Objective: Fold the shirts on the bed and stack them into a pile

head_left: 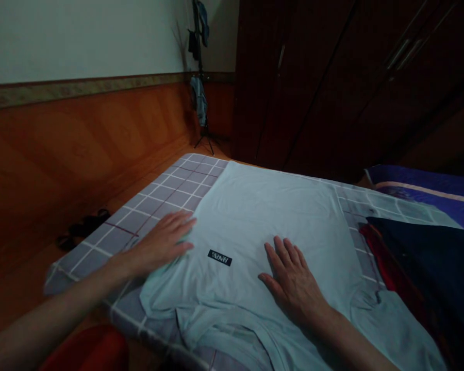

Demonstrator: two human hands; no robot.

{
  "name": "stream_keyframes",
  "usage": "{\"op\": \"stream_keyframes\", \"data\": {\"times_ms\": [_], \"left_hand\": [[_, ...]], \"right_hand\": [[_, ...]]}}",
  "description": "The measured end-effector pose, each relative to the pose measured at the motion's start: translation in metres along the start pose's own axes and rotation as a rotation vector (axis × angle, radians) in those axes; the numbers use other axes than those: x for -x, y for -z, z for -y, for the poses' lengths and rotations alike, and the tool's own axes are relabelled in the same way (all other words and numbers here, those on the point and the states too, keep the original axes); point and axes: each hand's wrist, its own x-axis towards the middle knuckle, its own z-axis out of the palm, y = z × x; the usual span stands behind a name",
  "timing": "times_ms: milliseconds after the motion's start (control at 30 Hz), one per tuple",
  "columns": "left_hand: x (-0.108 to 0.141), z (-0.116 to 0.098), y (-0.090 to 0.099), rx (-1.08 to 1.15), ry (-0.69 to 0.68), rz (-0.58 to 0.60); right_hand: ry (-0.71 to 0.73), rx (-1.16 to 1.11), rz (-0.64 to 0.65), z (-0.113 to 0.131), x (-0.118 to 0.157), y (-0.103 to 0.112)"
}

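Note:
A pale mint T-shirt (pixel 278 206) lies spread out, its collar toward me and a small black label with white lettering (pixel 219 257) on its chest. My left hand (pixel 164 241) rests at the shirt's left edge near the sleeve, fingers extended. Flat on the right part of the chest lies my right hand (pixel 292 275), its fingers slightly spread. Neither hand grips the cloth. Creases run around the collar and the right sleeve.
Beneath the shirt is a grey checked mattress (pixel 154 201). Dark blue and red folded cloths (pixel 429 263) lie at the right, with a purple cloth (pixel 429 188) behind. A coat stand (pixel 205 131) and a dark wardrobe (pixel 294 87) stand beyond. Something black (pixel 85 226) is on the floor.

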Motion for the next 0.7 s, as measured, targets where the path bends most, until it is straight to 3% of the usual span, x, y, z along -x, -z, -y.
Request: {"op": "stream_keyframes", "data": {"times_ms": [100,133,233,367,533,600,700], "left_hand": [[0.038,-0.068,0.000,0.211,-0.369,0.184],[0.048,-0.083,-0.001,0.242,-0.434,0.231],[0.068,-0.104,-0.009,0.254,-0.441,0.217],[0.077,-0.107,-0.016,0.207,-0.293,0.030],[0.077,-0.108,-0.005,0.347,-0.304,0.110],[0.074,-0.092,-0.002,0.435,-0.178,0.053],[0.064,-0.046,-0.007,0.323,0.187,-0.215]], "right_hand": [[0.119,-0.071,0.008,0.016,0.013,0.008],[0.176,-0.097,0.022,0.021,0.017,0.013],[0.369,-0.143,0.081,0.029,0.027,0.030],[0.499,-0.189,0.110,0.026,0.030,0.044],[0.641,-0.253,-0.042,0.029,0.035,0.031],[0.703,-0.280,-0.111,0.035,0.039,0.023],[0.706,-0.315,-0.142,0.043,0.042,0.016]]}}
